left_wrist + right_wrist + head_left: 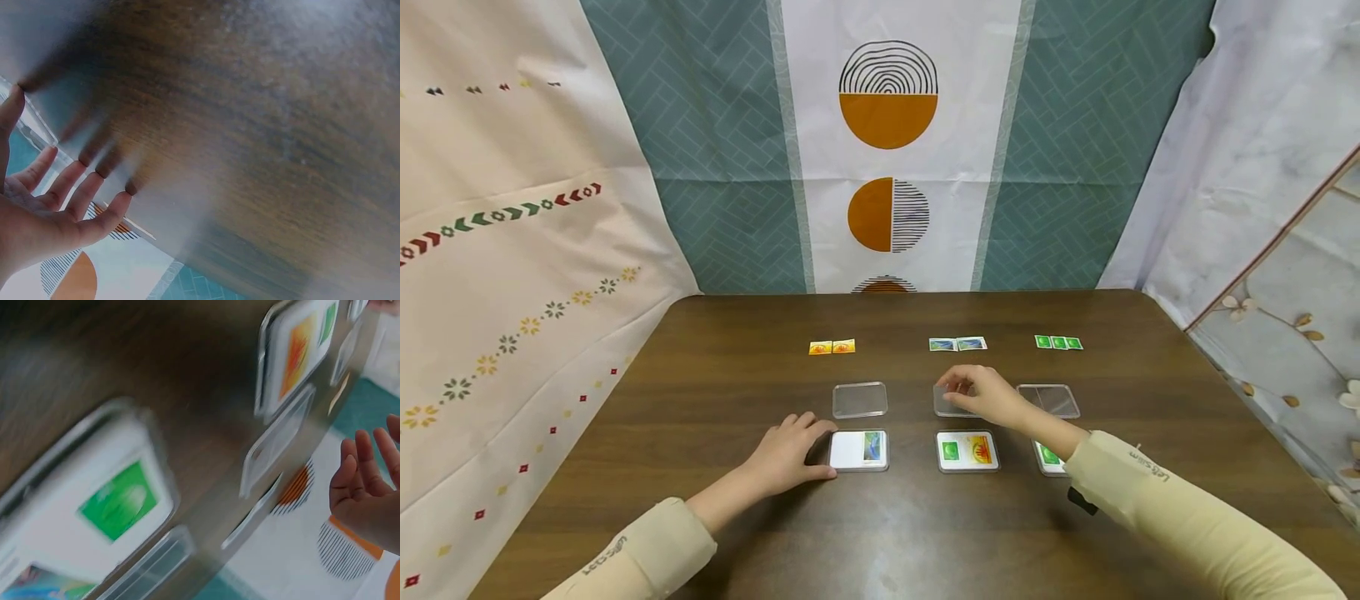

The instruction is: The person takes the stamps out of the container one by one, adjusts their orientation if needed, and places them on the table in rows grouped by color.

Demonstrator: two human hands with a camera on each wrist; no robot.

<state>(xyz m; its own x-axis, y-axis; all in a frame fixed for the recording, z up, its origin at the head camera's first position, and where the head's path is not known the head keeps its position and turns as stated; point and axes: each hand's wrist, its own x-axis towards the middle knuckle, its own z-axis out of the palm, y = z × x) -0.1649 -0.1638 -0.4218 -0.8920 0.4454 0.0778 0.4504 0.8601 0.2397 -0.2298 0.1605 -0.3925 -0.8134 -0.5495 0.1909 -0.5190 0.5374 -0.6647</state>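
Note:
My left hand (786, 458) has its thumb and forefinger at the two left corners of a clear card case (847, 452); a white card with a blue landscape stamp lies inside. In the left wrist view, the other fingers (80, 197) are spread and relaxed. My right hand (988, 396) hovers over the middle clear lid (943, 406), partly covering it. Its fingers are loosely bent, with nothing visible between them. Nearer me stands the middle card case (967, 452), with a green and an orange stamp. The right card case (119, 500) shows a green stamp and is partly hidden by my forearm.
Clear lids lie behind the left case (860, 401) and the right case (1062, 401). Farther back are two orange stamps (832, 347), two blue stamps (957, 343) and three green stamps (1059, 342). The brown table (760, 321) ends at a patterned curtain (722, 167).

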